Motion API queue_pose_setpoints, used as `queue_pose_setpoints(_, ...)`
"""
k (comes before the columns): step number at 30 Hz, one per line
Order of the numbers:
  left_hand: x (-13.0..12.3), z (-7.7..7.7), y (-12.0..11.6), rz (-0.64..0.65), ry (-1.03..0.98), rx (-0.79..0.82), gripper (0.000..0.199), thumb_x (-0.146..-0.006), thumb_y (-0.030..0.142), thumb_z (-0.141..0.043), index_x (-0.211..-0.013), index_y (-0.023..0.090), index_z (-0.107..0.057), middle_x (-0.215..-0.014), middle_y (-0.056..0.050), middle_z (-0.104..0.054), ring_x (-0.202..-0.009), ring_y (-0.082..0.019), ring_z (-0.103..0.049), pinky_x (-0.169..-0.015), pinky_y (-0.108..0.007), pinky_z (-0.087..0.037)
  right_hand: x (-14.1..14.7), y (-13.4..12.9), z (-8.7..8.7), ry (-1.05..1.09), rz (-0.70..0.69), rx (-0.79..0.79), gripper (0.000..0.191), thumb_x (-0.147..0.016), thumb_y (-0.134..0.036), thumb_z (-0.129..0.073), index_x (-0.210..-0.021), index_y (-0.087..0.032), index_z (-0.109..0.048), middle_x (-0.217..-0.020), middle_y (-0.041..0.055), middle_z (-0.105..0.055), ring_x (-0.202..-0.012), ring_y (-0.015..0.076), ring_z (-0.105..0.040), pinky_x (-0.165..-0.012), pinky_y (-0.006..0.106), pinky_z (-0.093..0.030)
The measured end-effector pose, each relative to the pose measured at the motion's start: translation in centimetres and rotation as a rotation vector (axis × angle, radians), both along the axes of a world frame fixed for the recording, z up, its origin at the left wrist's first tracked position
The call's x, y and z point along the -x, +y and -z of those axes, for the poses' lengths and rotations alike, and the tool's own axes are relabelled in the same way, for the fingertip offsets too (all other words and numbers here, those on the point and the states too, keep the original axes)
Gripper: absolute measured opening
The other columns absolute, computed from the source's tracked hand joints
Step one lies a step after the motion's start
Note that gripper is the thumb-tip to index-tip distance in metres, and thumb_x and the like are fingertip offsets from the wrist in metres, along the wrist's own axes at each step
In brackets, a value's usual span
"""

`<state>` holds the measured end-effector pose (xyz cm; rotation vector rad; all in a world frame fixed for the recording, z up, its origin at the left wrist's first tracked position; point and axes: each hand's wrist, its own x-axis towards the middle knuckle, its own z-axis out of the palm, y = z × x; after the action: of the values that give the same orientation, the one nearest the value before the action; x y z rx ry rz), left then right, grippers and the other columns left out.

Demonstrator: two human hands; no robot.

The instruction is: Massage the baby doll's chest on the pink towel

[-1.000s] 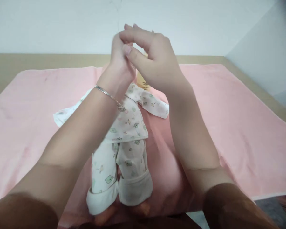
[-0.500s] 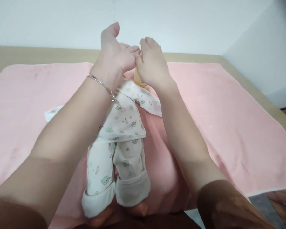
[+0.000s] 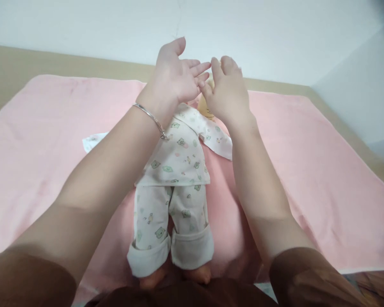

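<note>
A baby doll in white pajamas with small animal prints lies on its back on a pink blanket. Its feet point toward me, and my arms and hands hide its head. My left hand is palm up above the doll's upper end, fingers stretched out and apart, with nothing visible on it. Close to those fingertips, my right hand is palm down over a yellow bottle with dark print. Its fingers bend over the bottle's upper part, which is mostly covered.
The blanket covers most of a light wooden table. A white wall rises behind its far edge, and another wall stands at the right. A brown garment fills the near edge, close to the doll's feet.
The view has shifted, so the doll, bottle and blanket appear further right. My hands keep nearly the same pose, with the fingers of both slightly more spread.
</note>
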<state>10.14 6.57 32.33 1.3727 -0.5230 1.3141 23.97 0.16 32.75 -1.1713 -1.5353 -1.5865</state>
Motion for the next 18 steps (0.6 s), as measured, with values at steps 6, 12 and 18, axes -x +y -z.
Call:
queue_pose_setpoints(6, 3.8, 4.5, -0.8, -0.089, -0.017, 0.15, 0.036, -0.102, 0.041, -0.042, -0.084, 0.015, -0.059, -0.113, -0.019, -0.068, -0.141, -0.028, -0.065, -0.095, -0.027, -0.065, -0.5, 1.4, -0.3, 0.029, -0.017, -0.001, 0.073, -0.104, -0.062, -0.044, -0.165, -0.022, -0.037, -0.177, 0.0112, -0.032, -0.167, 0.036, -0.017, -0.137, 0.063, -0.014)
queue_pose_setpoints(12, 7.2, 9.7, -3.7, -0.054, 0.008, 0.24, 0.07, -0.102, 0.035, -0.044, -0.149, -0.016, -0.035, -0.128, -0.031, -0.068, -0.139, -0.032, -0.068, -0.09, -0.029, -0.067, -0.2, 2.4, 0.5, 0.066, -0.063, -0.031, 0.081, -0.098, -0.071, -0.052, -0.16, -0.021, -0.045, -0.182, 0.0073, -0.022, -0.169, 0.0325, -0.007, -0.139, 0.057, -0.004)
queue_pose_setpoints(18, 12.2, 11.0, -2.9, -0.756, -0.171, -0.05, 0.066, -0.097, 0.04, -0.022, -0.136, 0.007, -0.063, -0.131, -0.015, -0.069, -0.152, -0.029, -0.057, -0.114, -0.049, -0.056, 0.7, 2.5, 1.3, 0.094, -0.041, -0.063, 0.084, -0.097, -0.046, -0.065, -0.168, -0.015, -0.034, -0.183, 0.014, -0.016, -0.171, 0.0332, -0.007, -0.137, 0.056, -0.006)
